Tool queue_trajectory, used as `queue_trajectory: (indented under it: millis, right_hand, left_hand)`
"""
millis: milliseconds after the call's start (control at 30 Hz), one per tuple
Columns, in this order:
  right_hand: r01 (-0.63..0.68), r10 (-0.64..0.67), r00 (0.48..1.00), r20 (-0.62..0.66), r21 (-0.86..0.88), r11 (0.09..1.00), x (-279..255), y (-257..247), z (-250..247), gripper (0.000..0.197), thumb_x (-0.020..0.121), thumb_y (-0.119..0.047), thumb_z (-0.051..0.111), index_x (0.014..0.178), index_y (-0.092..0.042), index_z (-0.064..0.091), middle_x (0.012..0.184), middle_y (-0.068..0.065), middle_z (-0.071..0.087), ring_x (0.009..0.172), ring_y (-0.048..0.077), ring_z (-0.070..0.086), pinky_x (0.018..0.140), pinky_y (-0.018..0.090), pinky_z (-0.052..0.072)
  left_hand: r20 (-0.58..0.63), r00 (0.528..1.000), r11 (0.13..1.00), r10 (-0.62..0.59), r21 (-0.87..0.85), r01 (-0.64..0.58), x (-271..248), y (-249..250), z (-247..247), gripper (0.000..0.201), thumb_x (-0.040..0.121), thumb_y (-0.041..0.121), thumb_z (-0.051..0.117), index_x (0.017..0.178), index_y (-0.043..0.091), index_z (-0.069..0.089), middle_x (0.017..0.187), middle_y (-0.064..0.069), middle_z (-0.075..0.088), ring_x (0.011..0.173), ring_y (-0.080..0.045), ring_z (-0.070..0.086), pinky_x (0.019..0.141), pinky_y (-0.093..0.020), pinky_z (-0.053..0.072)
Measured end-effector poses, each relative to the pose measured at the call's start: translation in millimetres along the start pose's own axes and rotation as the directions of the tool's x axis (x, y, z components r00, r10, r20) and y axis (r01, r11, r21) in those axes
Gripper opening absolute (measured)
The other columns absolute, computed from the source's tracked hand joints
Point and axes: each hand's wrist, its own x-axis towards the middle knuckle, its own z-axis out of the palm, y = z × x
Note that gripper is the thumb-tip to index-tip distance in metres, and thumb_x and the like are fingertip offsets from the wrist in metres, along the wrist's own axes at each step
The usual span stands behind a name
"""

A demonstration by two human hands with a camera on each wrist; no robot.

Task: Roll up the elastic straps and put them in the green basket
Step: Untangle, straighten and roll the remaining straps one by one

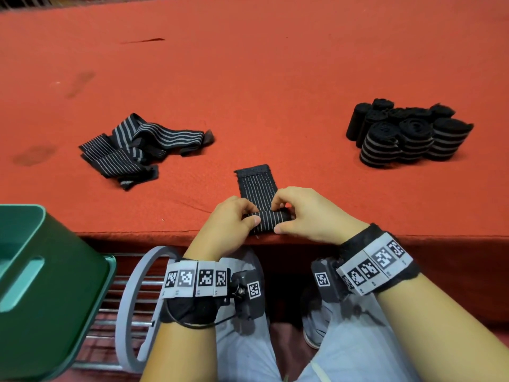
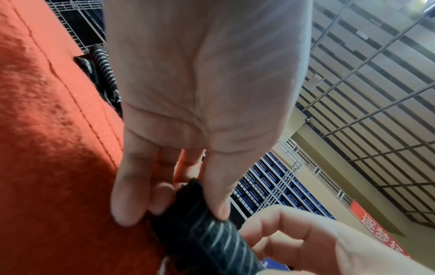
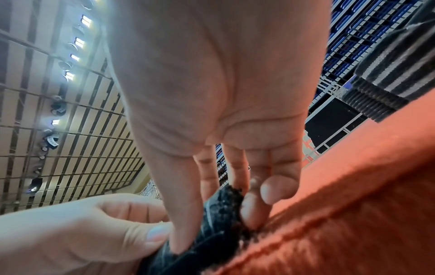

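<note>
Both hands pinch the same half-rolled strap (image 1: 266, 218) at the near edge of the red surface (image 1: 275, 86): my left hand (image 1: 230, 220) grips the roll's left end, thumb on the near side and fingers curled over the top, and my right hand (image 1: 305, 213) does the same at the right end. Neither grip is wide; each is closed narrowly on the roll. The left wrist view shows the thumb and fingertips (image 2: 128, 210) clamped on the frayed end of the roll (image 2: 200, 234), and the right wrist view shows the opposite end (image 3: 219, 210) held the same way.

The roll's long axis runs left to right, straight across in front of me, with a hand at each end, so neither is nearer. The unrolled tail (image 1: 254, 183) lies flat and runs directly away from me, at right angles to that axis. I judge the next move is to keep turning the roll forward, away from me, until it takes up the short tail.

Low at my left, off the surface's edge, sits the green basket (image 1: 46, 285); the left hand is the nearer one to it. Farther out on the left lies a loose heap of unrolled straps (image 1: 132, 144). Farther out on the right stands a cluster of finished rolls (image 1: 407, 133), on the surface and not in the basket, so I judge the task is partly done.
</note>
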Motion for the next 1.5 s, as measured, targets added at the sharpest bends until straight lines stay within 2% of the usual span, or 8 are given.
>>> queue_trajectory:
  millis: [133,433,633,767,933,1200,1333,1500]
  right_hand:
    - [-0.012,0.012,0.999,-0.030,-0.001,1.000,3.9,4.9,3.4,0.026,0.080,-0.027,0.079,0.102,-0.022,0.066,0.102,-0.007,0.055,0.083,0.001,0.046,0.082,0.026,0.040]
    - [-0.089,0.089,0.990,-0.107,0.007,0.996,8.6,3.4,5.9,0.017,0.089,-0.032,0.069,0.104,-0.026,0.065,0.102,-0.005,0.069,0.098,0.018,0.062,0.088,0.039,0.049]
    - [-0.040,0.038,0.998,-0.051,-0.035,0.999,5.1,2.9,12.3,0.039,0.079,-0.027,0.077,0.112,-0.023,0.056,0.108,-0.006,0.055,0.099,0.017,0.055,0.089,0.037,0.045]
    - [-0.088,0.086,0.994,-0.073,-0.021,0.996,7.5,0.5,10.9,0.035,0.082,-0.023,0.074,0.111,-0.022,0.055,0.107,-0.003,0.062,0.100,0.020,0.057,0.089,0.039,0.046]
    - [-0.129,0.125,0.991,0.056,0.071,0.989,-0.1,-3.2,-3.0,0.029,0.085,-0.028,0.073,0.107,-0.028,0.053,0.086,-0.009,0.060,0.073,0.009,0.056,0.069,0.031,0.046]
    - [-0.122,0.106,0.981,0.163,0.091,0.988,-3.1,-0.3,-10.4,0.019,0.086,-0.027,0.072,0.100,-0.025,0.060,0.090,-0.012,0.060,0.075,0.001,0.052,0.068,0.024,0.038]
    - [-0.080,0.075,0.987,0.142,0.034,0.996,3.2,2.8,-5.6,0.016,0.090,-0.026,0.068,0.105,-0.022,0.065,0.100,-0.007,0.051,0.090,0.009,0.049,0.081,0.025,0.034]
    - [-0.021,0.015,0.989,0.146,0.037,0.999,6.3,1.5,-2.4,0.022,0.092,-0.020,0.065,0.114,-0.024,0.065,0.098,-0.012,0.050,0.087,0.000,0.047,0.083,0.024,0.034]
  left_hand:
    - [-0.026,0.999,0.999,0.027,-0.040,-0.028,0.0,0.8,1.1,0.013,0.092,0.021,0.064,0.096,0.032,0.057,0.091,0.005,0.057,0.080,-0.014,0.055,0.080,-0.041,0.051]
    - [-0.070,0.997,0.987,0.031,0.157,-0.020,-0.3,0.7,3.3,0.040,0.081,0.028,0.078,0.118,0.024,0.063,0.106,0.011,0.046,0.094,-0.011,0.052,0.088,-0.029,0.042]
    - [-0.079,0.996,0.984,0.037,0.179,-0.022,0.7,2.3,4.2,0.036,0.090,0.030,0.067,0.126,0.023,0.061,0.109,0.008,0.053,0.100,-0.015,0.054,0.093,-0.036,0.044]
    - [-0.084,0.995,0.987,0.044,0.160,-0.030,1.0,5.0,3.1,0.023,0.092,0.030,0.063,0.112,0.031,0.053,0.107,0.006,0.059,0.100,-0.019,0.056,0.091,-0.039,0.044]
    - [0.012,1.000,0.999,0.015,0.037,-0.016,-3.7,2.6,-2.6,0.013,0.094,0.027,0.062,0.104,0.032,0.055,0.092,0.009,0.061,0.086,-0.019,0.060,0.085,-0.041,0.049]
    - [0.130,0.991,0.997,-0.043,-0.053,0.050,-6.4,6.6,-2.5,0.003,0.096,0.025,0.060,0.095,0.027,0.057,0.089,0.003,0.063,0.075,-0.022,0.066,0.077,-0.047,0.056]
    - [0.078,0.997,1.000,-0.002,-0.023,0.004,-5.2,7.1,-2.2,0.013,0.088,0.026,0.068,0.095,0.030,0.058,0.098,0.001,0.058,0.075,-0.016,0.059,0.076,-0.039,0.052]
    - [0.083,0.996,0.997,0.034,0.072,-0.040,-6.6,8.0,-1.2,0.034,0.076,0.019,0.079,0.101,0.029,0.056,0.101,0.004,0.056,0.090,-0.011,0.053,0.074,-0.026,0.037]
